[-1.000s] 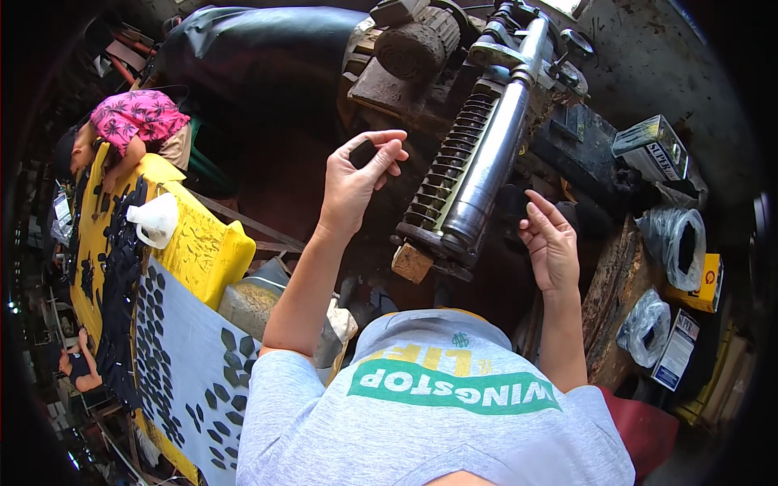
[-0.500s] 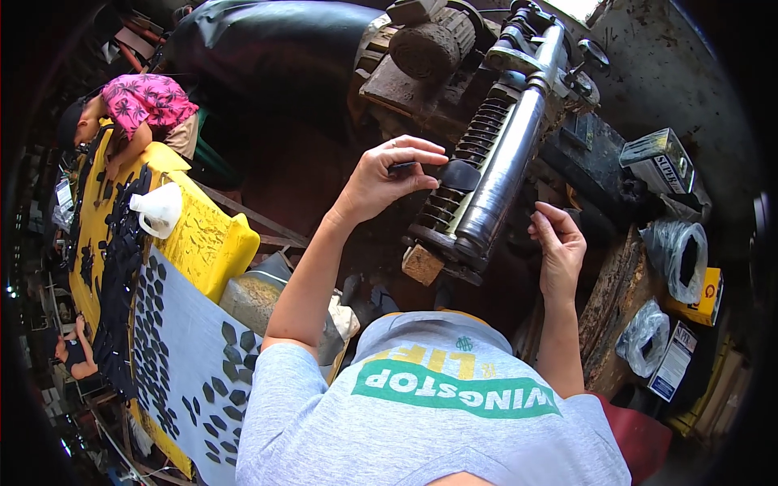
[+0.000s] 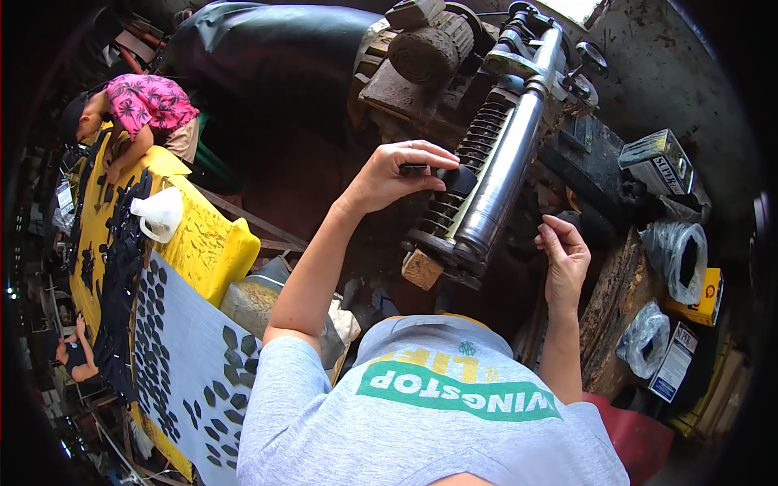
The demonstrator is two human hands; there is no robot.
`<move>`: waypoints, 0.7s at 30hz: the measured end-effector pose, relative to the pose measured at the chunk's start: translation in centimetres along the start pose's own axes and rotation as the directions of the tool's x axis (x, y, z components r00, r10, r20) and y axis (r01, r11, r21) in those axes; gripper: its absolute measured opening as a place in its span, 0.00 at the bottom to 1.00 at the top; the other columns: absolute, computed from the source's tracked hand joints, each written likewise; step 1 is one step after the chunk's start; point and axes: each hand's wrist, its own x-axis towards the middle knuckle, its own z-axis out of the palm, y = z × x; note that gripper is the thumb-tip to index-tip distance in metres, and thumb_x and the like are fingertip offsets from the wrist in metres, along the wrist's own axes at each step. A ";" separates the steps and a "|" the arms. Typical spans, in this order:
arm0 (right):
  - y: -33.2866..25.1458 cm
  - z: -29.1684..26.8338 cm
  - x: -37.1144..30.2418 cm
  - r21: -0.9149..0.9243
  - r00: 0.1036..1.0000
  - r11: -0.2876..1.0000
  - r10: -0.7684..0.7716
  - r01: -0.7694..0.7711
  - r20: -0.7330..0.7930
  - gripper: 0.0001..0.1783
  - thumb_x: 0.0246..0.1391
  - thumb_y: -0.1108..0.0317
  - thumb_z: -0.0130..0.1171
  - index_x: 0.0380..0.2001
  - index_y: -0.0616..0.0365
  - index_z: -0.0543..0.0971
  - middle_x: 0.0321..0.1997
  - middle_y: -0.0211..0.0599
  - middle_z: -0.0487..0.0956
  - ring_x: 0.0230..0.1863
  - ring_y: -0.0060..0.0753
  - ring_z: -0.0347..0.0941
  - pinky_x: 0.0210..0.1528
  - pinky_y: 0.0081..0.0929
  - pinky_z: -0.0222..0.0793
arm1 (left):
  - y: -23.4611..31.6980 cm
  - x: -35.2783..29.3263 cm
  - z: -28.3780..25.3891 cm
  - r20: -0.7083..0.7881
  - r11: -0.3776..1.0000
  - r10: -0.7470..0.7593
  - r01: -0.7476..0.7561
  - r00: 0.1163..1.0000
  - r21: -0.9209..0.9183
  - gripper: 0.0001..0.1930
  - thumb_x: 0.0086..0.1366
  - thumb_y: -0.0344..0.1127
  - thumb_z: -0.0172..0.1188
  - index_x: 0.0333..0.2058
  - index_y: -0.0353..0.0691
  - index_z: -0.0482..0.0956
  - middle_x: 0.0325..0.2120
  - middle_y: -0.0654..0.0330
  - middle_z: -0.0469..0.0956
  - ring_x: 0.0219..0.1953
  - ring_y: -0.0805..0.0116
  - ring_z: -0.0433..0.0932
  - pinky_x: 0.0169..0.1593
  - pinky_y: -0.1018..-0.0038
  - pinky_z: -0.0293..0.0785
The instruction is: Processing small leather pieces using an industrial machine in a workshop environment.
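Note:
My left hand (image 3: 387, 180) is closed at the near part of a roller machine, thumb and fingers at the edge of a flat black rubber-like piece (image 3: 461, 181). That piece lies against the row of thin dark discs (image 3: 480, 139), beside the long shiny metal roller (image 3: 509, 166). Another small dark piece (image 3: 412, 170) shows inside the same hand's grip. To the right of the roller, my right hand (image 3: 566, 263) hangs in the air, apart from the machine. Its thumb and fingers are pinched together; whether anything is between them cannot be made out.
A dirty motor (image 3: 429, 50) sits behind the machine, and a wooden block (image 3: 421, 268) at its near end. At left, a yellow table (image 3: 207, 255) carries a grey sheet (image 3: 182, 324) with many black pieces and a white jug (image 3: 159, 214). Another person (image 3: 150, 109) leans over it.
My left hand has shifted slightly right and forward over the black piece, covering more of it. My right hand has moved a little right and down, its fingers drawn closer together.

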 end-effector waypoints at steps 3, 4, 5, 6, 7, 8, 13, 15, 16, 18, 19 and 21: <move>-0.2 0.1 0.1 -0.006 1.000 1.000 -0.016 0.016 0.004 0.08 0.50 0.76 0.57 0.35 0.64 0.78 0.28 0.29 0.76 0.27 0.16 0.70 0.32 0.13 0.66 | 0.3 -0.1 0.1 -0.028 0.999 -0.042 0.042 0.999 -0.011 0.17 0.48 0.20 0.63 0.39 0.40 0.80 0.38 0.61 0.77 0.37 0.76 0.73 0.39 0.82 0.72; -0.4 0.2 0.2 -0.009 1.000 1.000 -0.028 0.028 0.005 0.07 0.50 0.76 0.57 0.35 0.64 0.78 0.28 0.29 0.76 0.27 0.16 0.70 0.32 0.13 0.66 | 0.2 -0.2 0.0 -0.030 0.999 -0.041 0.041 0.999 -0.009 0.17 0.48 0.20 0.63 0.39 0.40 0.80 0.38 0.61 0.77 0.37 0.76 0.73 0.39 0.82 0.72; -0.7 0.3 0.2 -0.008 1.000 1.000 -0.030 0.030 0.007 0.07 0.50 0.76 0.57 0.35 0.64 0.78 0.28 0.29 0.76 0.27 0.16 0.70 0.32 0.13 0.66 | -0.1 -0.4 0.0 -0.070 1.000 -0.029 0.030 0.997 0.004 0.16 0.50 0.22 0.63 0.40 0.39 0.79 0.37 0.60 0.77 0.36 0.77 0.73 0.37 0.83 0.71; -1.1 0.5 0.3 -0.029 0.999 0.998 -0.053 0.053 -0.002 0.07 0.50 0.76 0.57 0.35 0.63 0.78 0.28 0.29 0.76 0.28 0.16 0.70 0.32 0.13 0.67 | -0.2 -0.5 -0.1 -0.109 1.000 -0.017 0.019 0.994 0.017 0.15 0.51 0.24 0.63 0.40 0.38 0.79 0.36 0.60 0.77 0.34 0.78 0.72 0.34 0.83 0.71; -1.6 0.8 0.3 -0.049 0.997 0.996 -0.077 0.076 -0.009 0.07 0.50 0.76 0.57 0.35 0.63 0.78 0.28 0.29 0.76 0.28 0.16 0.70 0.33 0.13 0.67 | 0.0 -0.9 -0.4 -0.111 1.000 -0.015 0.017 0.994 0.020 0.15 0.51 0.24 0.63 0.40 0.38 0.79 0.36 0.60 0.77 0.34 0.78 0.72 0.34 0.83 0.71; -2.1 1.1 0.2 -0.047 0.997 0.996 -0.079 0.078 -0.008 0.07 0.50 0.76 0.57 0.35 0.63 0.78 0.28 0.29 0.76 0.28 0.16 0.70 0.33 0.13 0.67 | 0.5 -1.5 -0.9 -0.197 0.959 -0.208 0.160 0.958 -0.233 0.15 0.53 0.27 0.62 0.42 0.38 0.77 0.36 0.58 0.76 0.33 0.79 0.72 0.31 0.85 0.69; -5.1 3.4 0.4 -0.283 0.846 0.803 -0.529 0.524 0.065 0.09 0.45 0.82 0.60 0.32 0.61 0.79 0.28 0.29 0.76 0.28 0.16 0.70 0.32 0.14 0.66 | 4.2 -1.9 -0.7 -0.117 0.130 -0.730 -0.031 0.674 -0.991 0.12 0.59 0.37 0.59 0.37 0.35 0.74 0.44 0.53 0.72 0.24 0.80 0.69 0.22 0.89 0.61; -7.2 5.2 -0.2 -0.423 0.689 0.578 -0.702 0.698 0.177 0.10 0.41 0.84 0.61 0.28 0.61 0.78 0.28 0.34 0.76 0.29 0.24 0.72 0.32 0.18 0.67 | 5.1 -2.1 -0.5 -0.016 -0.042 -0.701 -0.064 0.713 -0.997 0.11 0.59 0.39 0.59 0.31 0.37 0.73 0.48 0.52 0.70 0.21 0.81 0.67 0.21 0.88 0.60; -7.8 6.0 -0.1 -0.365 0.585 0.482 -0.767 0.796 0.263 0.11 0.39 0.86 0.60 0.28 0.61 0.79 0.28 0.35 0.76 0.29 0.27 0.72 0.32 0.19 0.67 | 5.9 -2.0 0.0 0.049 -0.134 -0.666 -0.054 0.745 -0.989 0.11 0.59 0.40 0.58 0.30 0.37 0.73 0.48 0.53 0.70 0.21 0.82 0.67 0.21 0.88 0.60; -8.7 7.7 0.3 -0.245 0.399 0.325 -0.831 0.914 0.388 0.14 0.35 0.87 0.59 0.28 0.61 0.79 0.29 0.38 0.76 0.30 0.33 0.73 0.33 0.23 0.69 | 7.3 -1.9 0.9 0.122 -0.227 -0.614 -0.027 0.780 -0.973 0.13 0.60 0.43 0.56 0.28 0.37 0.74 0.48 0.55 0.69 0.19 0.84 0.65 0.20 0.88 0.58; -9.0 8.4 0.4 -0.197 0.329 0.268 -0.839 0.943 0.433 0.15 0.33 0.88 0.58 0.29 0.62 0.79 0.30 0.39 0.76 0.31 0.36 0.73 0.33 0.25 0.69 | 8.0 -1.8 1.3 0.125 -0.227 -0.612 -0.022 0.781 -0.974 0.13 0.60 0.43 0.56 0.28 0.37 0.74 0.48 0.55 0.69 0.19 0.84 0.65 0.20 0.88 0.58; -8.7 9.1 1.0 -0.129 0.229 0.189 -0.822 0.973 0.522 0.20 0.25 0.83 0.58 0.31 0.62 0.78 0.33 0.40 0.75 0.33 0.40 0.72 0.35 0.31 0.69 | 9.5 -1.7 2.2 0.124 -0.205 -0.598 -0.001 0.792 -0.979 0.14 0.61 0.44 0.55 0.27 0.37 0.74 0.49 0.56 0.69 0.19 0.85 0.64 0.19 0.88 0.57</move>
